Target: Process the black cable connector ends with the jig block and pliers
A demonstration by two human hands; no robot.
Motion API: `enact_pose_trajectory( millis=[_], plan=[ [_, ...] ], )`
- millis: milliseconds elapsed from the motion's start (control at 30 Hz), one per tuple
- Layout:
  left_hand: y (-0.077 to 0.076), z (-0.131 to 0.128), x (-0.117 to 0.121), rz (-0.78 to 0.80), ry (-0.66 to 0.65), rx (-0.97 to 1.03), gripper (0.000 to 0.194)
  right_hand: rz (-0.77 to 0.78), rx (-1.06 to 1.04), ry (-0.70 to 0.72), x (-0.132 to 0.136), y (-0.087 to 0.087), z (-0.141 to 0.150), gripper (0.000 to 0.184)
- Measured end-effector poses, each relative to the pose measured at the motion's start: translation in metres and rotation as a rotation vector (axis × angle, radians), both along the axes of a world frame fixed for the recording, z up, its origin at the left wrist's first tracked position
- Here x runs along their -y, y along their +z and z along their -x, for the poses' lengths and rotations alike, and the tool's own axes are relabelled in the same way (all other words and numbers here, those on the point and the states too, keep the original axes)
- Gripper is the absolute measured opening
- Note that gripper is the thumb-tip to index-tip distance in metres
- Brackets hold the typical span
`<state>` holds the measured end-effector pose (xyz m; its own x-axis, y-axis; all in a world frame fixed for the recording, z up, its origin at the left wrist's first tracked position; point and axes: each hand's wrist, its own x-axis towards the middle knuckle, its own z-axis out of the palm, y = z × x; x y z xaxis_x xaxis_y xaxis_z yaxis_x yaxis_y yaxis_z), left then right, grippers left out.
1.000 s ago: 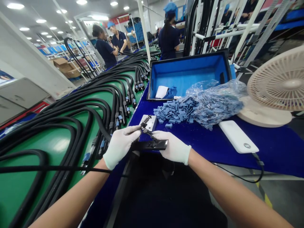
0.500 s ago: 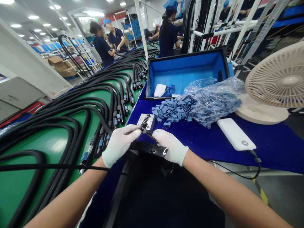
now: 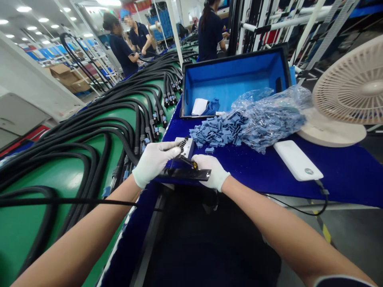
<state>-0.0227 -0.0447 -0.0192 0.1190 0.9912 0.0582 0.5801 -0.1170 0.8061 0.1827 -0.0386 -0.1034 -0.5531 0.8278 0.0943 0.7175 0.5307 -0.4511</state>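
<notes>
My left hand (image 3: pixel 155 161), in a white glove, is closed, its thumb and fingers pinching a small black part at the near left edge of a pale metal block (image 3: pixel 188 149). A row of dark, ribbed pieces (image 3: pixel 183 142) lies across the block's top. My right hand (image 3: pixel 211 171), gloved too, is closed around a thin dark piece with a yellow spot (image 3: pixel 195 164); it reaches left towards my left fingertips. Its exact kind is hidden. A glossy black strip (image 3: pixel 187 174) runs just below both hands at the table's edge.
Small blue clips (image 3: pixel 217 129) lie heaped beside a clear plastic bag (image 3: pixel 269 119) of more clips. Behind stands a blue crate (image 3: pixel 233 85). A white power bank (image 3: pixel 297 160) and a fan (image 3: pixel 353 85) are at right. Black hoses (image 3: pixel 110 119) cover the green table at left.
The view has tilted down slightly, so the table things sit higher in it. Both hands stay at the metal block; the yellow spot by my right fingers shows more plainly now.
</notes>
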Motion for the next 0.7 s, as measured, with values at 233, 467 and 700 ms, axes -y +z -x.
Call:
enact_pose_trajectory(
  millis=[233,467,700],
  plan=[
    [0.005,-0.005,-0.003,-0.011,0.04,-0.089,0.045,0.03,0.012,0.054,0.004,0.017,-0.009,0.016],
    [0.012,-0.004,-0.002,0.091,-0.046,0.248,0.047,-0.001,-0.219,-0.026,0.02,0.032,-0.039,0.054],
    [0.017,-0.014,0.019,-0.019,-0.147,-0.025,0.041,0.517,-1.054,-0.096,0.042,0.022,-0.016,0.037]
  ],
)
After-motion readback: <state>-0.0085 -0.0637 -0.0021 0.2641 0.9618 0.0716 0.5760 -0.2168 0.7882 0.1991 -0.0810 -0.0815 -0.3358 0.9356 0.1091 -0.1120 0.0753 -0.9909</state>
